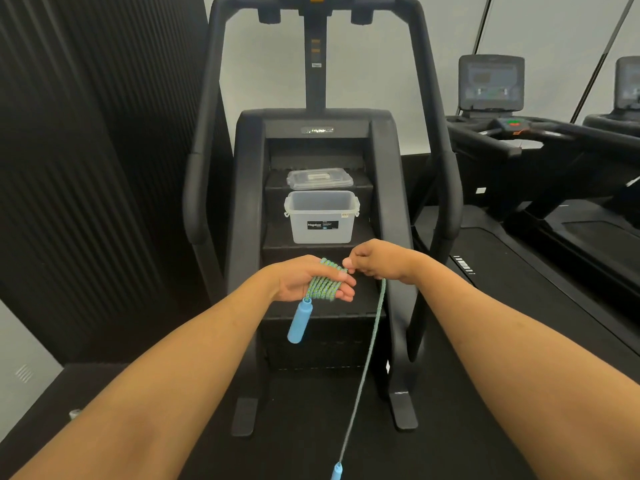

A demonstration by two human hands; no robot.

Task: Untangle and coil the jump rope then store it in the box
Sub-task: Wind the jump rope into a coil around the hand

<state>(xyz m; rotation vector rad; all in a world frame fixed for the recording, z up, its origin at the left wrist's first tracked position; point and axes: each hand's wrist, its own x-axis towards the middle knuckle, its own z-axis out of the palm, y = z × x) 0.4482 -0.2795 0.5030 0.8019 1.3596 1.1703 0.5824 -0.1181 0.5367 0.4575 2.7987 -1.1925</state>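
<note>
A green-and-blue braided jump rope (323, 284) is wound in several turns around the fingers of my left hand (304, 284). One light blue handle (300, 321) dangles below that hand. My right hand (372, 259) pinches the rope just right of the coil. From there the loose rope (367, 362) hangs down to the second blue handle (336, 471) near the floor. A clear plastic box (322, 216) stands open on a stair step ahead of my hands, with its lid (319, 178) on the step above.
The box sits on a black stair-climber machine (315, 126) with tall side rails (446, 188). Treadmills (540, 140) stand to the right. A dark ribbed wall (86, 150) lies to the left, and black flooring is underfoot.
</note>
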